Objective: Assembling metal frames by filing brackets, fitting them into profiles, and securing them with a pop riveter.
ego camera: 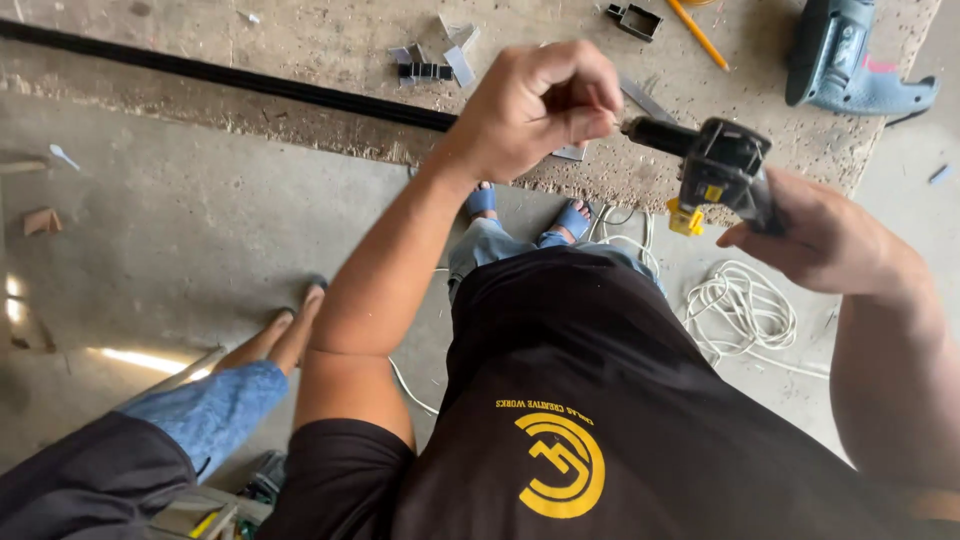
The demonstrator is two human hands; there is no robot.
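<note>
The right hand (820, 235) was clamped around the grip of a black drill (715, 165) held above the workbench edge (300, 60), while the left hand (540, 105) had its fingers pinched together on the drill's front tip.

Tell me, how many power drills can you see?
2. A black drill is held by the right hand while the left hand grips its chuck; a blue-grey drill lies on the worktop. More may be hidden.
</note>
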